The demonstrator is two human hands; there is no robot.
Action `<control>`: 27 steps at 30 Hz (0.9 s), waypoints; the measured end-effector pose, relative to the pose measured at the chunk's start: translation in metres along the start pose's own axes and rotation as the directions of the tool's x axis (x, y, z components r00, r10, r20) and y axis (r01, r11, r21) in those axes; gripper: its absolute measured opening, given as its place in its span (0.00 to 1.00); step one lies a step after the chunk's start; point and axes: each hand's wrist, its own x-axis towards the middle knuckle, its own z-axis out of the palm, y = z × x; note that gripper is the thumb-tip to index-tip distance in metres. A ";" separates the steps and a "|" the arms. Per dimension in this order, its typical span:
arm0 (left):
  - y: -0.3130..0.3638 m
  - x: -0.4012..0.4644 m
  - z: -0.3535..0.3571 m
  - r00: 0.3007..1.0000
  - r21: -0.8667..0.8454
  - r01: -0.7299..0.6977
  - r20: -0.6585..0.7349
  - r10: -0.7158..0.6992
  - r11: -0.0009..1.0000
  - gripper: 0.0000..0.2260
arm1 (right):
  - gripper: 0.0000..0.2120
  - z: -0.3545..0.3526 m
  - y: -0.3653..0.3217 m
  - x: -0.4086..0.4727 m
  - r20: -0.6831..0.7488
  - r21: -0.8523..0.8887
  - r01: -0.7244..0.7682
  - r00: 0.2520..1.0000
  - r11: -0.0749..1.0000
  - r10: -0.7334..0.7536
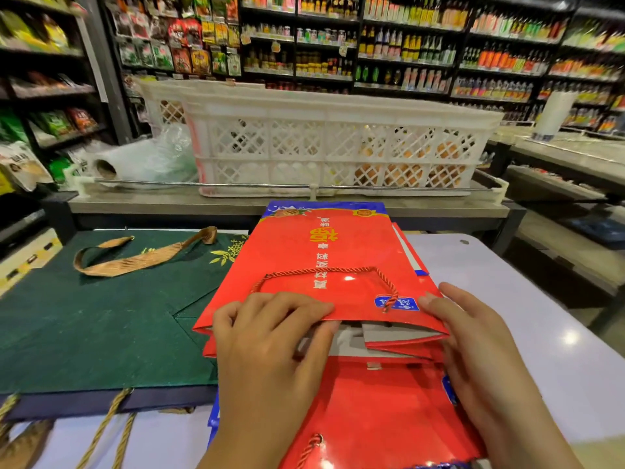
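Flat on pale table [507, 299] at 6 o'clock: glossy red paper gift bag [297, 258], probably light, slick, easily creased. Left hand [267, 336] pinching mouth rim, likely the best hold; right hand [473, 336] straight-fingered against 3 o'clock edge.

A grocery shop: stocked shelves of bottles [406, 52] and hanging snack packets [176, 38].

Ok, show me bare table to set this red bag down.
Bare table runs right of the red bags to its edge. A thin strip lies below the green bag, crossed by rope handles. Left and centre are covered; the crate fills the counter behind.
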 end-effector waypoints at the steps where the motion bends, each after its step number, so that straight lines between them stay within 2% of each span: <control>1: 0.001 0.001 -0.002 1.000 -0.008 -0.003 0.019 0.003 1.000 0.08 | 0.18 0.001 -0.003 -0.001 0.041 0.016 -0.008 0.999 1.000 0.007; 3: 0.002 0.002 -0.008 0.996 -0.020 -0.005 0.084 0.006 1.000 0.08 | 0.12 0.003 -0.010 -0.004 0.154 0.026 -0.018 0.988 0.999 0.014; 5: 0.001 0.002 -0.015 0.984 -0.026 0.006 0.178 -0.001 1.000 0.09 | 0.14 0.004 -0.013 -0.006 0.219 0.038 -0.023 0.976 0.999 0.014; 8: 0.001 0.006 -0.025 0.955 -0.019 0.016 0.298 -0.010 1.000 0.11 | 0.16 0.009 -0.016 -0.009 0.234 0.094 -0.013 0.972 0.995 -0.009; 11: 0.014 0.019 -0.030 0.943 -0.054 -0.028 0.329 0.045 0.998 0.16 | 0.16 0.019 -0.017 -0.013 0.239 0.122 0.036 0.969 0.992 -0.065; 12: 0.020 0.028 -0.032 0.941 -0.098 -0.005 0.336 0.037 0.995 0.18 | 0.16 0.023 -0.016 -0.016 0.249 0.127 0.056 0.965 0.990 -0.087; 14: 0.031 0.055 -0.035 0.922 -0.219 0.202 0.371 -0.110 0.954 0.20 | 0.17 0.032 -0.016 -0.023 0.274 0.128 0.103 0.952 0.986 -0.135; 15: 0.031 0.071 -0.031 0.894 -0.237 0.324 0.395 -0.214 0.916 0.20 | 0.17 0.037 -0.015 -0.026 0.280 0.129 0.130 0.946 0.983 -0.161; 17: 0.021 0.104 -0.019 0.793 -0.068 0.451 0.488 -0.365 0.890 0.22 | 0.18 0.046 -0.013 -0.031 0.275 0.134 0.182 0.938 0.974 -0.213; 18: 0.016 0.118 -0.013 0.745 -0.014 0.475 0.539 -0.393 0.880 0.25 | 0.20 0.051 -0.012 -0.033 0.279 0.136 0.206 0.931 0.969 -0.237; 20: 0.012 0.132 -0.004 0.662 -0.027 0.528 0.640 -0.391 0.849 0.29 | 0.22 0.062 -0.012 -0.038 0.312 0.159 0.222 0.913 0.962 -0.262; 22: 0.012 0.136 -0.001 0.605 0.007 0.554 0.684 -0.408 0.832 0.27 | 0.22 0.071 -0.013 -0.040 0.357 0.219 0.188 0.898 0.958 -0.258; 24: 0.010 0.140 -0.003 0.617 0.067 0.533 0.652 -0.441 0.843 0.23 | 0.23 0.079 -0.015 -0.043 0.393 0.248 0.159 0.885 0.956 -0.249; 27: 0.010 0.145 -0.016 0.673 0.107 0.510 0.568 -0.473 0.854 0.15 | 0.23 0.084 -0.018 -0.044 0.497 0.267 0.068 0.845 0.961 -0.198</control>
